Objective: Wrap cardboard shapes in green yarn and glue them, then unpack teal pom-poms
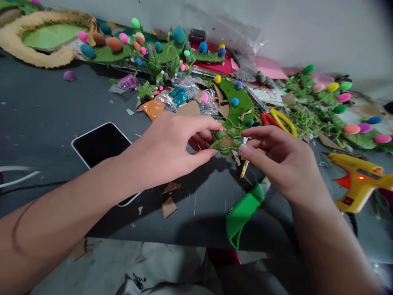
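Observation:
Between my hands, over the desk, is a small green yarn-wrapped star (pixel 226 142) with a round patch of bare brown cardboard at its middle. My left hand (pixel 175 143) pinches its left side with thumb and fingertips, and a bit of pink shows by the fingers. On the other side, my right hand (pixel 276 157) has its thumb and index fingertip closed at the star's right point. Just below the right fingers lies a thin gold-ended stick (pixel 244 168), partly covered. A green toothed plastic scraper (pixel 244 213) rests near the desk's front edge.
A phone (pixel 102 143) lies partly under my left forearm. At right sits a yellow glue gun (pixel 357 182) with a lit red light. Red-and-yellow-handled scissors (pixel 278 121), cardboard scraps (pixel 168 207), a fuzzy tan ring (pixel 37 20) and green leaves with colourful balls (pixel 115 49) fill the back.

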{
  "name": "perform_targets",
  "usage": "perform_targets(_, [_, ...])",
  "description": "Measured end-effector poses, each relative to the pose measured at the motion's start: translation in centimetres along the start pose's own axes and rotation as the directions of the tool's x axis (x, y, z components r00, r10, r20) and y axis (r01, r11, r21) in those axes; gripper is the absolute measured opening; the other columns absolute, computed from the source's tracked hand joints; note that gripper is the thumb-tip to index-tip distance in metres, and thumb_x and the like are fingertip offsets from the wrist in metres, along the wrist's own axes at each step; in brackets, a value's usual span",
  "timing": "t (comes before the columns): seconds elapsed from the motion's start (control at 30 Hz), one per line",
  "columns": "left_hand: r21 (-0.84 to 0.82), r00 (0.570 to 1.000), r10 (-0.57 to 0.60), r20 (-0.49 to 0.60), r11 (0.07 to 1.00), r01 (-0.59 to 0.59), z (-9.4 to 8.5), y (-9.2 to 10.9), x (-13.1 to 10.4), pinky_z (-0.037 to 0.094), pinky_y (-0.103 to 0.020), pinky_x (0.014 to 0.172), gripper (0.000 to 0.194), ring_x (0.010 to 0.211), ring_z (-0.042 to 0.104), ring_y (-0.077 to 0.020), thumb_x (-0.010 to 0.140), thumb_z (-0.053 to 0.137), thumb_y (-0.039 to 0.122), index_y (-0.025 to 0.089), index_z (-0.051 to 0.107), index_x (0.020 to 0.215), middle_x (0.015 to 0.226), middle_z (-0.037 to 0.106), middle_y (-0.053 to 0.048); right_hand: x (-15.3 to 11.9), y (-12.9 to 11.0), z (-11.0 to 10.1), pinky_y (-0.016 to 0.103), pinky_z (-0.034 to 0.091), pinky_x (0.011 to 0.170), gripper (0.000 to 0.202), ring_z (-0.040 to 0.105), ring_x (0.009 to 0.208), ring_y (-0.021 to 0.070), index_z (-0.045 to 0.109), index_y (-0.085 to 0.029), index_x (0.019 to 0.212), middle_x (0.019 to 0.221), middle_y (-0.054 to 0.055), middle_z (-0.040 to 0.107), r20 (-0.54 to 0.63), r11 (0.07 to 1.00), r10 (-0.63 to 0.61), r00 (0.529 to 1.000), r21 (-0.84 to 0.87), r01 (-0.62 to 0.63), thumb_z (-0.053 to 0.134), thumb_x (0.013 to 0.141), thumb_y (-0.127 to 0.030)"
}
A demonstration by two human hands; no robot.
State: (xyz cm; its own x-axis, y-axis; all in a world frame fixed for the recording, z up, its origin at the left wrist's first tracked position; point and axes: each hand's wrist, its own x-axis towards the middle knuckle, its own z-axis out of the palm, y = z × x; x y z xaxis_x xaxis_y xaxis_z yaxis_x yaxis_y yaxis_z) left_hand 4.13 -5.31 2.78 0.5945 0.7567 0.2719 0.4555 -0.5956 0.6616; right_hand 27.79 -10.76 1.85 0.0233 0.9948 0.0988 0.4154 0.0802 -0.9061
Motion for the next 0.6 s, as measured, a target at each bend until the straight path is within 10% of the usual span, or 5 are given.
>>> perform_targets(0.6, [-0.154, 0.995, -0.051, 0.088, 0.986, 0.064, 0.4, 0.1, 0.1, 0.063, -0.029, 0.08, 0.035, 0.086, 0.078, -0.0183, 0.083, 0.073, 0.019, 0.029, 0.073, 0.117, 0.101, 0.081, 0.002, -0.6, -0.2, 1.1, 0.037, 0.053, 0.069, 0.01, 0.066, 0.087, 0.0209, 0.075, -0.027, 0.094, 0.094, 0.004, 0.07, 0.014, 0.97, -0.236, 0.972, -0.053, 0.236, 0.076, 0.087, -0.02])
